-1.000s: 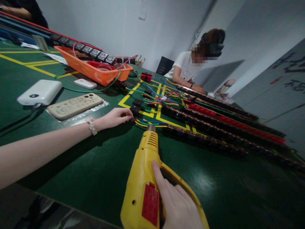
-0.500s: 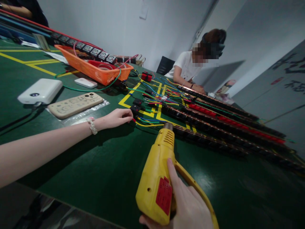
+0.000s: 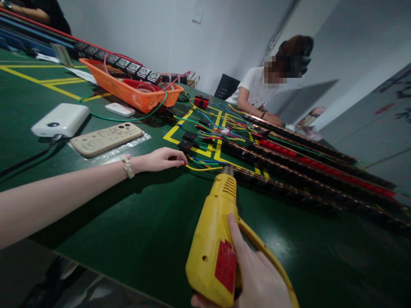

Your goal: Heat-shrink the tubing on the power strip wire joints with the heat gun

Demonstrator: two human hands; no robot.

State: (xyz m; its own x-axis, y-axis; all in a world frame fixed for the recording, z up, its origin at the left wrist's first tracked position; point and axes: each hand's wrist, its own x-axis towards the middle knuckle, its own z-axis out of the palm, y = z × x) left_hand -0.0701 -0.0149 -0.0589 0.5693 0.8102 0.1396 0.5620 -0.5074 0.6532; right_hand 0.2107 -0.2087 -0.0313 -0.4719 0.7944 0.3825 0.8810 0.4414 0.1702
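My right hand [image 3: 257,271] is wrapped round a yellow heat gun [image 3: 213,233], its metal nozzle pointing away from me. That nozzle is close to the near end of a long dark strip [image 3: 276,186] with coppery edges. Coloured wires [image 3: 204,168], yellow, green and blue, run left from the strip's end. My left hand [image 3: 165,159] pinches the loose ends of these wires, a red tip showing at the fingers. Just beyond the fingertips lies a small black block [image 3: 185,145] on the green table [image 3: 128,239].
More strips [image 3: 305,179] lie side by side at the right, their wires bunched mid-table. An orange basket [image 3: 128,92] stands at the back left. Nearer are a white power bank [image 3: 62,119], a phone [image 3: 105,137] and a white case [image 3: 120,109]. A co-worker [image 3: 252,92] sits across the table.
The whole view has shifted slightly, so things appear a little further right. Both hands keep their grips on the wires and the heat gun, with the nozzle still by the strip's end.
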